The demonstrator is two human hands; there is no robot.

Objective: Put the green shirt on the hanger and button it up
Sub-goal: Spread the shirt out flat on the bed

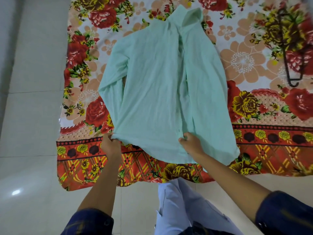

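A pale green shirt point(157, 82) lies spread on a flowered bedsheet, collar at the far end and hem toward me, its front placket running down the right of centre. My left hand point(110, 145) pinches the hem at the shirt's near left corner. My right hand point(191, 143) grips the front edge near the hem, right of centre. A dark hanger point(288, 53) lies on the sheet at the far right, hook pointing toward me, apart from the shirt.
The flowered bedsheet point(254, 141) covers a bed whose near edge drops toward my legs. Pale tiled floor point(30, 116) runs along the left side and in front. My light trousers point(177, 209) show below the bed edge.
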